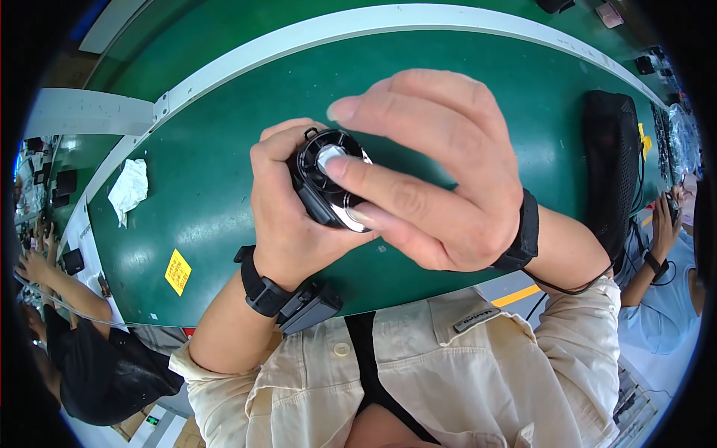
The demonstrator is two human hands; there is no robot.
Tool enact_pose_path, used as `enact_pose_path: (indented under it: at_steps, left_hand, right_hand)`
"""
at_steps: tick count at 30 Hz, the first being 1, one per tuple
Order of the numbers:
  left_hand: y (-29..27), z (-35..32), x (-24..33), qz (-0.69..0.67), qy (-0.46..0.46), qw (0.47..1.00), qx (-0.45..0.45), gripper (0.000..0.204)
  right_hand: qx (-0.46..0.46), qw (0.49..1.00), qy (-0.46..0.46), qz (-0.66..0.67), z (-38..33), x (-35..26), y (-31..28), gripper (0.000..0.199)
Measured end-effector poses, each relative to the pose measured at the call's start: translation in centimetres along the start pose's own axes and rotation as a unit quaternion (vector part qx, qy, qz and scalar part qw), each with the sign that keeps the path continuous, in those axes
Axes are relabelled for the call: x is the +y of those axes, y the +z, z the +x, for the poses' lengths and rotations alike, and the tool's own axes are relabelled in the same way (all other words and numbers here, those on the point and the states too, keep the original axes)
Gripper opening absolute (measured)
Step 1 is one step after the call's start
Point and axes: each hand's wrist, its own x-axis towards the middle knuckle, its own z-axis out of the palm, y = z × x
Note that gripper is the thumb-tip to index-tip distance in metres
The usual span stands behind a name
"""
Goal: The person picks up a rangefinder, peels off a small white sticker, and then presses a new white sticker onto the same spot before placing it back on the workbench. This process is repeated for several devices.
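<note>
My left hand (282, 190) is wrapped round a small black handheld device (317, 203) above the green table. The device has a round black top with a shiny silver edge and a small loop at its far side. A small white patch (328, 154) shows in the middle of that top. My right hand (441, 164) reaches over from the right, its index fingertip on the white patch. Its thumb lies by the device's silver side, and its other fingers are bent and apart in the air. Whether anything is under the index fingertip is hidden.
On the green table (216, 224) lie a crumpled white sheet (130, 192) and a yellow note (177, 272) at left. A black mesh bag (609, 164) with cables stands at right. A white rail (358, 18) crosses the back. Other people work at both sides.
</note>
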Motion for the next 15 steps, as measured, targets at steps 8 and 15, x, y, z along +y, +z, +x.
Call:
enact_pose_path:
  at_steps: [8, 15]
  left_hand:
    - [0.0, 0.1, -0.1, -0.017, -0.003, 1.000, 0.005, 0.086]
    - [-0.2, 0.1, -0.2, -0.071, -0.067, 0.995, -0.012, 0.091]
  right_hand:
    - [0.027, 0.999, -0.036, 0.007, -0.1, 0.6, 0.0, 0.026]
    - [0.041, 0.998, 0.014, 0.045, -0.4, 2.4, 0.1, 0.035]
